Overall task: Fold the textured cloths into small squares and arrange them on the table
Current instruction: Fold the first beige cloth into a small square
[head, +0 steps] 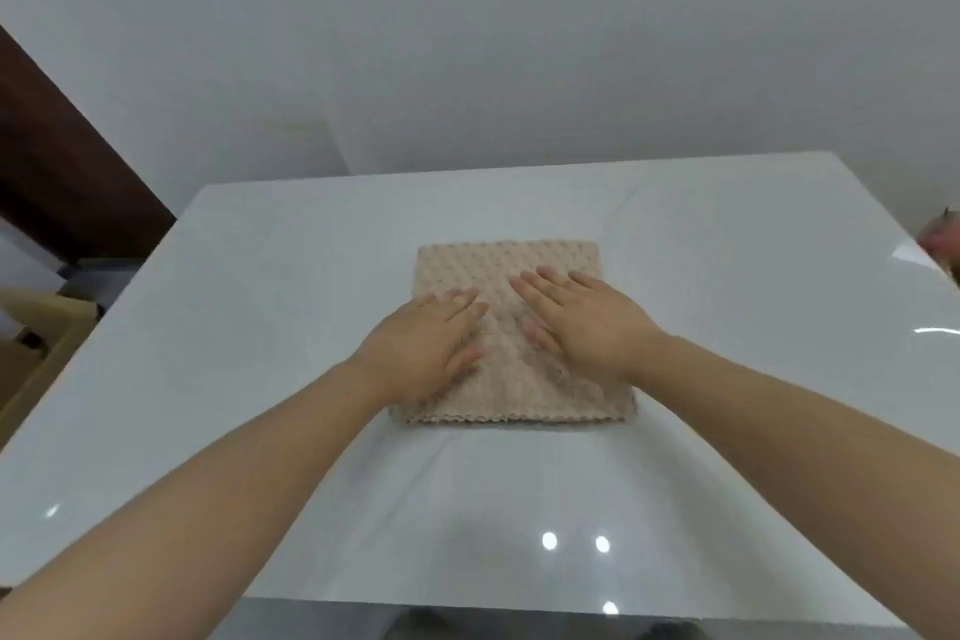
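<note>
We see one beige textured cloth (511, 333), folded, at the centre of the frame on one white table (727, 276). Our two hands, left hand (426, 346) and right hand (584, 317), press it with flat, straight fingers, gripping nothing.

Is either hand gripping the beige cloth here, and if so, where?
Nothing is gripped. The left hand and right hand lie flat, fingers straight, pressing on top of the folded beige textured cloth on the white table.
</note>
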A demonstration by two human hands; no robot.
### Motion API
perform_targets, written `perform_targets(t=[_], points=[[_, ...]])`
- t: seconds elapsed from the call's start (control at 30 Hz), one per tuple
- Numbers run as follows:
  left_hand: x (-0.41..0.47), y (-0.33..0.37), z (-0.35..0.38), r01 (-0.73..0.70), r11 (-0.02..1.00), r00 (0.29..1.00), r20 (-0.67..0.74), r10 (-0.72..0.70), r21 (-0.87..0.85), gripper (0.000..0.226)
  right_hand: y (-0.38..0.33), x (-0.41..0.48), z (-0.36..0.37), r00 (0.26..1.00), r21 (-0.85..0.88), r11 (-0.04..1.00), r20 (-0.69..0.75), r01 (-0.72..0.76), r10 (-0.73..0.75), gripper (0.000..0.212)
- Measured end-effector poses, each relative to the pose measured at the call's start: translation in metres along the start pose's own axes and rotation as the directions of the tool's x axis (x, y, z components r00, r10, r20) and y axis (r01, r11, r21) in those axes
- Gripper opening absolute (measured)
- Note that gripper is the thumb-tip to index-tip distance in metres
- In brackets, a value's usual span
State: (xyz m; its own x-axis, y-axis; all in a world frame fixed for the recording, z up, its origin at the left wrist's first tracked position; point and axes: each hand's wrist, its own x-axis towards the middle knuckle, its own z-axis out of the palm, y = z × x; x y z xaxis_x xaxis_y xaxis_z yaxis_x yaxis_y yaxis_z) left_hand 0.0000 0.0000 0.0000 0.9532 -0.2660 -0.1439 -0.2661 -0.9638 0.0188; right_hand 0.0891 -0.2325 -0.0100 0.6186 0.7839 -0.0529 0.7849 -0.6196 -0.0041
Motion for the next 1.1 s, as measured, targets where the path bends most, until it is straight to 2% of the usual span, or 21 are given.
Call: perform_targets(t=[0.27,0.4,0.57,0.87,1.1], points=[[0.002,-0.002,0.048,0.018,1.000,0.953,-0.302,-0.017,0.000,0.054,-0.001,-0.006,0.036,0.992,0.005,0.999,-0.123,-0.034,0.034,0.063],[-0.027,0.011,0.059,0.040,0.999,0.933,-0.358,-0.039,-0.004,0.042,-0.021,-0.034,0.038,0.981,0.000,0.997,-0.177,-0.081,0.079,0.057],[-0.068,0.028,0.060,0.034,0.999,0.928,-0.370,-0.046,-0.039,0.032,-0.045,-0.068,0.033,0.984,-0.002,0.993,-0.139,-0.116,0.114,0.046],[-0.089,0.036,0.062,0.136,0.990,0.947,-0.288,-0.143,-0.044,0.037,-0.055,-0.097,0.044,0.982,-0.068,0.982,-0.086,-0.176,0.170,0.031],[-0.082,0.028,0.073,0.180,0.983,0.937,-0.297,-0.186,-0.046,0.019,-0.054,-0.086,0.042,0.970,-0.141,0.961,-0.090,-0.239,0.228,0.008]])
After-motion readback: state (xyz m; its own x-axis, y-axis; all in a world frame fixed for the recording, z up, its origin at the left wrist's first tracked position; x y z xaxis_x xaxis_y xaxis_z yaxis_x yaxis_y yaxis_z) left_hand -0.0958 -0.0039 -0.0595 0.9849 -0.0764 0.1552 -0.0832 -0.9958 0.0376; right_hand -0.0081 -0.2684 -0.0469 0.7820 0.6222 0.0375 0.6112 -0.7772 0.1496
